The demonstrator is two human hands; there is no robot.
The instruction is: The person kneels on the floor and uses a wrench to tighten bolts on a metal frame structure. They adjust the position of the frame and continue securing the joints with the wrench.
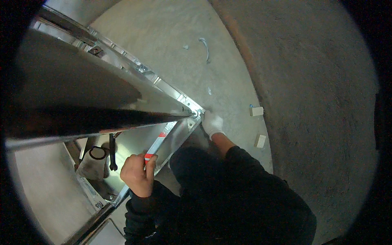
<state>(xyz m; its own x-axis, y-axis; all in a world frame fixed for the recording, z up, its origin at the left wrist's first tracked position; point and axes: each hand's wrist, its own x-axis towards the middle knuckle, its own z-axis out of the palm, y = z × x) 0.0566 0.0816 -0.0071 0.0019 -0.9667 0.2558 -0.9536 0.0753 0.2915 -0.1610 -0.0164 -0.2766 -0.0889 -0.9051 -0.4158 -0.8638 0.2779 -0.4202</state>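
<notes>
My left hand point(138, 173) is bare and closed round the near end of a silver bar with red bands point(158, 142). The bar slants up and away beneath a large dark glossy panel point(98, 90), which hides its far end. At the corner of a bright metal frame point(192, 107), my right hand point(212, 123), in a white glove, is closed with its fingertips against the edge. What those fingers hold, if anything, is hidden. A round fitting point(196, 114) sits at that corner.
Inside the frame, left of my left hand, lie a dark wrench point(112, 152), a black ring-shaped item point(98, 153) and a greyish cloth-like piece point(93, 168). Two pale blocks point(256, 111) point(260, 141) rest on the floor at right. A curved bluish strip point(206, 51) lies farther off.
</notes>
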